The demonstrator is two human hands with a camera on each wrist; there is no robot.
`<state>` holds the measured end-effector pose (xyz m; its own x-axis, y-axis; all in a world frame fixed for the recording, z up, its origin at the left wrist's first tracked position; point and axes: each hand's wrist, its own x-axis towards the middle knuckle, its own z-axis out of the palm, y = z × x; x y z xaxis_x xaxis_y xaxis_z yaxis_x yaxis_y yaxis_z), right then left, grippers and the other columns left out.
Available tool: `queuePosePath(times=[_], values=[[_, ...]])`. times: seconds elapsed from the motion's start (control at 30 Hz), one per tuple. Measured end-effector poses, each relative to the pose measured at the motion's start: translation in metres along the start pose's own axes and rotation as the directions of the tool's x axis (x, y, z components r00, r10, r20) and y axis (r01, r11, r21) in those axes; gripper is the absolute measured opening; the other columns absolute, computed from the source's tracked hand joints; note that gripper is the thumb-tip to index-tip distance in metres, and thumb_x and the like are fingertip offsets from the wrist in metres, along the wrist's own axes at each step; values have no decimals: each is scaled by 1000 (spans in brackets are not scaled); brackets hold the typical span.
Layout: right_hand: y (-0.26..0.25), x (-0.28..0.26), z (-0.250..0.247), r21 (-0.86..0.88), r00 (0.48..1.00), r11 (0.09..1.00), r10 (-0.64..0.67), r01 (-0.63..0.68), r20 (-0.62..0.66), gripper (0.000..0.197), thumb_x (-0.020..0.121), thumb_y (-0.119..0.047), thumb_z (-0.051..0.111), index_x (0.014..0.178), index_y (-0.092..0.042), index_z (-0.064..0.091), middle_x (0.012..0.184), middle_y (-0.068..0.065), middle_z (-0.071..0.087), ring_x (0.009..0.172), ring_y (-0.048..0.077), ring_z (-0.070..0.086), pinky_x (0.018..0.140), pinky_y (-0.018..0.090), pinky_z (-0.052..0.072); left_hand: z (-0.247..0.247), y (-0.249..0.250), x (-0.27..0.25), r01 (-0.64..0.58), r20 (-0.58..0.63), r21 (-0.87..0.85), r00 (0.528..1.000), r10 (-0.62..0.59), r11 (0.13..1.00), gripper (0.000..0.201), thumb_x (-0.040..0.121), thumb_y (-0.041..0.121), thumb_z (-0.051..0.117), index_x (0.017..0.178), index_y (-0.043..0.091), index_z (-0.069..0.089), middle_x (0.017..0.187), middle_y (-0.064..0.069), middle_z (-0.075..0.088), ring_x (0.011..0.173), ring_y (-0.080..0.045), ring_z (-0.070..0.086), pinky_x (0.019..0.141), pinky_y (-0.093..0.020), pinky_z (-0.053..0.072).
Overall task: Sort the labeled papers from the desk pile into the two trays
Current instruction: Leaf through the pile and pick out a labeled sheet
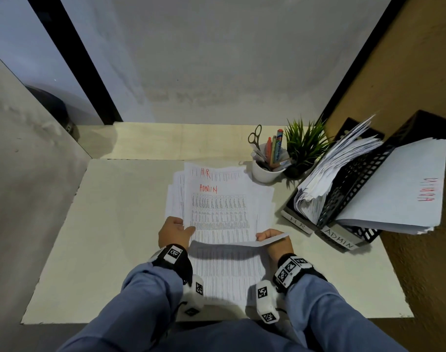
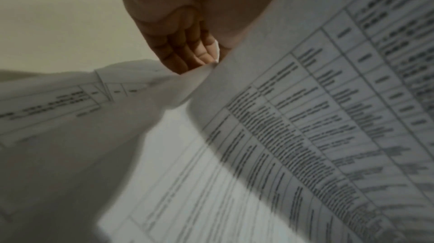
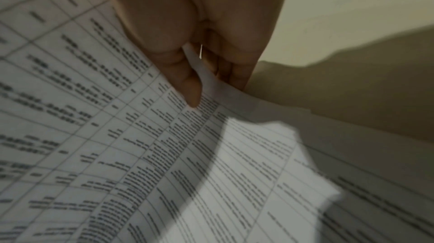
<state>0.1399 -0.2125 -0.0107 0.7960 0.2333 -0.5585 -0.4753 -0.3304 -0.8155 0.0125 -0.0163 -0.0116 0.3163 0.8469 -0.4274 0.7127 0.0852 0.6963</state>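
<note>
A pile of printed papers [image 1: 229, 275] lies mid-desk. Its top sheet, marked ADMIN in red [image 1: 218, 212], is raised at its near edge. My left hand [image 1: 188, 228] grips the sheet's left edge, thumb on top and fingers [image 2: 187, 52] curled below. My right hand [image 1: 263, 236] pinches the near right corner between thumb [image 3: 191, 89] and fingers. The lifted sheet [image 2: 328, 117] [image 3: 82, 98] arches over the pile [image 2: 211, 191] [image 3: 258, 172]. A sheet marked H.R [image 1: 205, 173] shows behind it. At right stand two black mesh trays, labelled HR [image 1: 299, 226] and ADMIN [image 1: 340, 242], both holding papers.
A white cup [image 1: 266, 174] with scissors and pens and a small green plant [image 1: 304, 146] stand behind the pile, left of the trays. A brown partition [image 1: 407, 72] closes the right side. The desk's left half [image 1: 115, 224] is bare.
</note>
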Motion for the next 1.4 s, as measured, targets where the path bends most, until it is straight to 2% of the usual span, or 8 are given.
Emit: queuePosePath(times=[0.27, 0.4, 0.6, 0.77, 0.9, 1.1, 1.23, 1.4], values=[[6, 8, 0, -43, 1000, 999, -2, 2, -6, 38, 76, 22, 47, 49, -5, 54, 79, 23, 60, 79, 25, 53, 57, 22, 45, -18, -1, -4, -311, 33, 192, 950, 311, 931, 19, 91, 9, 56, 99, 1, 70, 87, -13, 70, 74, -23, 58, 67, -23, 41], [5, 11, -3, -201, 998, 978, 52, -48, 18, 31, 79, 10, 59, 62, -15, 62, 78, 11, 62, 76, 20, 56, 65, 22, 45, -23, -5, -13, -396, 37, 9, 918, 395, 918, 20, 89, 2, 56, 98, 7, 73, 110, -3, 67, 96, -19, 63, 87, -26, 47], [-2, 9, -6, -280, 993, 954, 114, -107, 10, 22, 73, 7, 65, 71, -15, 64, 78, 7, 63, 78, 21, 59, 78, 33, 52, -18, -14, -14, -161, 28, -326, 983, 180, 931, 36, 83, -7, 45, 59, 13, 64, 85, -3, 73, 87, -19, 66, 79, -23, 48], [-10, -3, -3, -2, 988, 994, 104, -105, -113, 18, 71, 20, 54, 69, 3, 59, 75, 10, 59, 81, 31, 60, 53, 21, 48, -15, -7, -20, -46, 94, -490, 990, 105, 871, 19, 70, 4, 46, 53, 9, 55, 62, -11, 51, 65, -19, 44, 67, -31, 36], [-29, -14, 2, 286, 991, 958, 68, -32, -119, 43, 66, 25, 51, 104, 5, 58, 95, 15, 61, 81, 26, 56, 57, 21, 50, -11, 7, -30, 49, 239, -629, 962, 133, 776, 30, 81, 55, 59, 94, 29, 68, 97, 11, 68, 92, -6, 61, 91, -31, 42], [-85, -39, 14, 255, 959, 926, -282, 279, -26, 21, 83, 7, 58, 82, -12, 67, 86, 7, 68, 83, 20, 64, 72, 25, 55, -20, 66, -57, -226, 124, -542, 931, 344, 809, 9, 81, 17, 68, 86, 24, 71, 91, -6, 73, 85, -26, 69, 82, -47, 56], [-115, -54, 15, 269, 838, 795, -531, 544, -125, 28, 87, 4, 57, 89, -24, 60, 87, -6, 65, 73, -8, 63, 65, 9, 50, -30, 95, -55, -343, -36, -515, 924, 380, 785, 19, 83, 13, 68, 101, 17, 64, 93, 6, 69, 85, -9, 66, 73, -25, 55], [-85, -53, 19, 133, 917, 907, -396, 399, -50, 22, 88, 5, 53, 87, -16, 59, 82, 0, 62, 87, 21, 65, 65, 20, 55, -19, 73, -48, -243, 194, -325, 929, 316, 914, 28, 85, 19, 66, 111, 11, 61, 101, -4, 67, 89, -17, 65, 68, -22, 51]])
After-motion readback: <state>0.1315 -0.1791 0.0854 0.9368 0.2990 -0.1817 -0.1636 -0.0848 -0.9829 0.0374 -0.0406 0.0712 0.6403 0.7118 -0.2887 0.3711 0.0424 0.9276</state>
